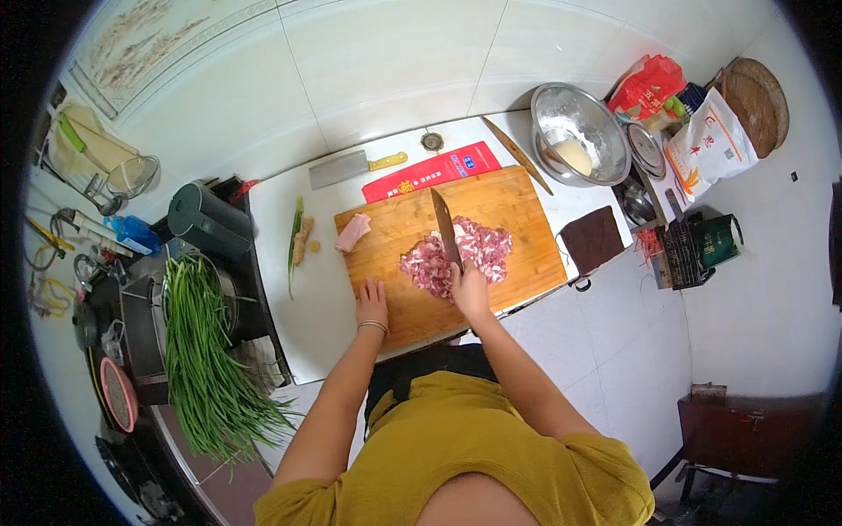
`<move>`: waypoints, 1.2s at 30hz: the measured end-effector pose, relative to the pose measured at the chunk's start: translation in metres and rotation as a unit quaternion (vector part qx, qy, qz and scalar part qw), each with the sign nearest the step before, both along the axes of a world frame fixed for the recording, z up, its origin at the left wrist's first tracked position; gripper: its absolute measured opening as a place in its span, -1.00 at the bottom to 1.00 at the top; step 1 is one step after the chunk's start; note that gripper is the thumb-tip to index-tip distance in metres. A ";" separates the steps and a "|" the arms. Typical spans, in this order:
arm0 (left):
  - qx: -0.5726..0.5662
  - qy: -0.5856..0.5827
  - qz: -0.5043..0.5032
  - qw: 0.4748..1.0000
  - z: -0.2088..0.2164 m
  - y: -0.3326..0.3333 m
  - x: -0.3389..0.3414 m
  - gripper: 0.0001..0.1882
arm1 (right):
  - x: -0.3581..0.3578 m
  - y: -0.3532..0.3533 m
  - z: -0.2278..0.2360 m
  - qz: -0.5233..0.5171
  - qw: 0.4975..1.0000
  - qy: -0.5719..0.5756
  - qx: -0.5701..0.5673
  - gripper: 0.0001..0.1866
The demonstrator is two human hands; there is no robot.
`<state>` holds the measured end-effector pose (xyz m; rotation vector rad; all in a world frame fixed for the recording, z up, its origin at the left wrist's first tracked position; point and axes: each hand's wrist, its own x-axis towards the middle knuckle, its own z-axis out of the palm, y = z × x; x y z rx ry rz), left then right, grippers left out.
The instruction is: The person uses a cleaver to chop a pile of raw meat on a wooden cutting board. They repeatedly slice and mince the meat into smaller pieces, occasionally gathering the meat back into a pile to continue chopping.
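Observation:
My right hand (471, 289) is closed round the handle of a kitchen knife (445, 226), its dark, broad blade pointing away from me. The blade stands in a pile of chopped raw meat (430, 268), red with white fat, with bits on both sides. Under the meat lies a thick wooden cutting board (395, 302). My left hand (372, 302) rests on the board's left edge, fingers stretched out and holding nothing. At the board's upper left corner lies a pale pink flat piece (353, 232), its kind unclear.
Beyond the board lie a yellow-handled cleaver (342, 169), a red packet (430, 173) and a wooden stick (517, 156). A steel bowl (561, 105) with pale dough stands back right. Left are a scallion (295, 237), ginger (303, 238), a dark kettle (206, 219) and garlic chives (206, 351).

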<state>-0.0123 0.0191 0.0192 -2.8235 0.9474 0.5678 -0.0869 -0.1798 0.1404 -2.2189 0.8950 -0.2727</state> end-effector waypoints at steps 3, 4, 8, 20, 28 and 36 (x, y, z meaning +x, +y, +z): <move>-0.032 -0.114 -0.014 0.993 -0.018 0.003 -0.004 -0.23 | -0.006 0.011 -0.068 -0.023 0.998 0.062 -0.005 -0.67; -0.073 -0.233 -0.029 0.969 -0.067 0.012 -0.005 -0.01 | -0.007 0.005 -0.090 0.011 0.986 0.167 -0.017 -0.65; -0.079 -0.346 -0.051 0.934 -0.107 0.023 0.002 0.23 | 0.012 -0.005 -0.044 0.038 0.996 0.074 0.045 -0.63; -0.023 -0.025 0.007 0.999 -0.044 0.010 0.000 -0.40 | 0.015 0.002 -0.019 0.029 0.997 0.062 0.022 -0.70; 0.011 -0.003 -0.006 1.000 0.005 0.002 0.002 -0.33 | 0.009 0.005 -0.068 0.046 0.988 0.143 0.025 -0.69; -0.027 -0.107 -0.013 0.994 -0.052 0.008 -0.003 -0.21 | 0.015 0.031 -0.088 0.007 0.986 0.167 -0.008 -0.67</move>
